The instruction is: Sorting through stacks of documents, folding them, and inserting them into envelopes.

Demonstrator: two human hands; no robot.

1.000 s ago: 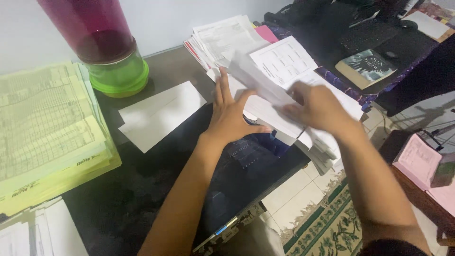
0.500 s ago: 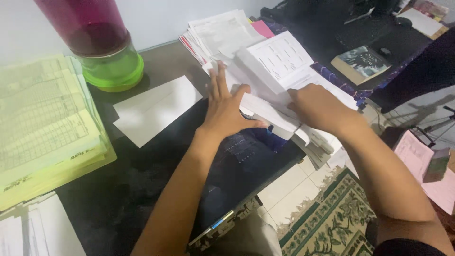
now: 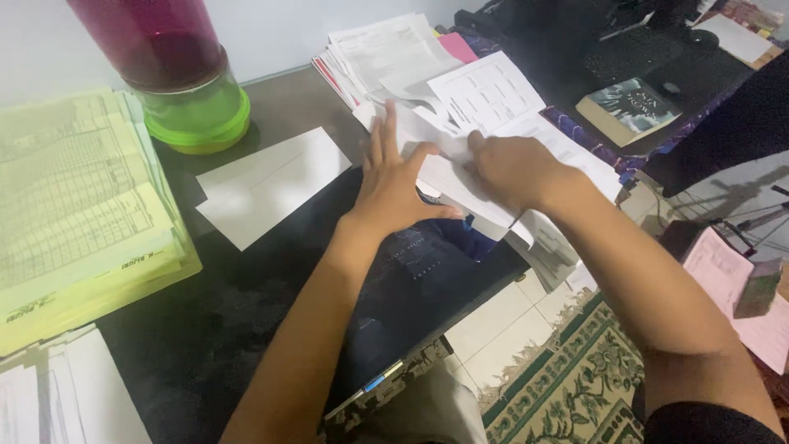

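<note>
My left hand [image 3: 393,185] lies flat with fingers spread on a loose pile of white papers [image 3: 460,185] near the right edge of a dark table [image 3: 230,304]. My right hand [image 3: 508,168] rests on the same pile, fingers curled over folded sheets; whether it grips one is unclear. A printed form sheet [image 3: 486,92] lies on top of the pile just beyond both hands. A dark blue folder [image 3: 427,271] sits under the pile, beneath my left wrist.
A white envelope [image 3: 267,185] lies left of my hands. A pink and green jar [image 3: 177,74] stands at the back. Yellow form stacks [image 3: 78,214] fill the left side. A book [image 3: 629,107] lies on a dark desk at right; a patterned rug [image 3: 567,386] covers the tiled floor.
My right hand has slid left across the pile toward my left hand, pressing down the sheets it had lifted. My left hand has stayed in place.
</note>
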